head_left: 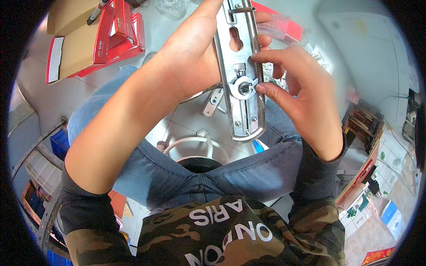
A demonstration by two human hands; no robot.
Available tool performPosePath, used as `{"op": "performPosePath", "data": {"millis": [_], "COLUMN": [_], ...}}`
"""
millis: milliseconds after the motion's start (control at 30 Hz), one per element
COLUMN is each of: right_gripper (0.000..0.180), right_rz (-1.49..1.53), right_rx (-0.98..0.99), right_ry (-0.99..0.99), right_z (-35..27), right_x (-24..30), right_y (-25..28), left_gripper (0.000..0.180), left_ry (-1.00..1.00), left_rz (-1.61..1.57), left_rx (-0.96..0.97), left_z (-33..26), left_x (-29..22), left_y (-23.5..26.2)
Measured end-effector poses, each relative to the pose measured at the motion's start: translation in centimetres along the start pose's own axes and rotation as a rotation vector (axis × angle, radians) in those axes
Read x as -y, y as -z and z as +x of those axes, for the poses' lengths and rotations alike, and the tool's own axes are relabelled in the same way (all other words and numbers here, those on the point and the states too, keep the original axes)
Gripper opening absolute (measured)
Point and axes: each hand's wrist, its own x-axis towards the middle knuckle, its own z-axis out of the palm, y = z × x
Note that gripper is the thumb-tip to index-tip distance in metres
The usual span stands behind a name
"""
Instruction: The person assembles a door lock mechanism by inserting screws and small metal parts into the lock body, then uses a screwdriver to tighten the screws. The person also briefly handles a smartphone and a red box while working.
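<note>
My left hand (193, 51) is closed around a long silver door handle plate (242, 46), its fingertips showing past the plate's right edge. The plate's hollow back faces me, with a keyhole-shaped cutout and a rounded lower end. A round white collar (243, 88) with small wings sits in its lower half, around a metal square socket. My right hand (306, 84) is at the plate's right side. Its thumb tip touches the collar's edge, and the index fingertip rests by the plate's rim, apart from the thumb. Below the plate, another metal plate (213, 103) is partly hidden.
An open red cardboard box (117, 40) stands on the grey table (153, 31) at the far left, with a marker (94, 14) on it. Clear plastic bags (270, 26) lie behind my right hand. A white round stool frame (188, 141) shows between my knees.
</note>
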Motion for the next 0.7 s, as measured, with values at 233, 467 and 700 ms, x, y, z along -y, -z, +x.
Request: {"op": "performPosePath", "data": {"millis": [233,467,700], "right_gripper": [0.029,0.044,0.034], "right_rz": [0.216,0.221,0.598], "right_rx": [-0.042,-0.15,-0.149], "right_ry": [-0.026,0.162,-0.034], "right_z": [0.1,-0.1,-0.2], "right_x": [0.3,1.2,0.9], "right_y": [0.7,0.5,0.8], "left_gripper": [0.076,0.078,0.072], "left_ry": [0.01,0.008,-0.099], "left_rz": [-0.087,-0.097,-0.015], "left_rx": [0.054,0.174,-0.006], "left_z": [-0.7,-0.7,-1.2], "left_x": [-1.1,-1.2,-1.2], "left_y": [-0.5,-0.6,-1.7]}}
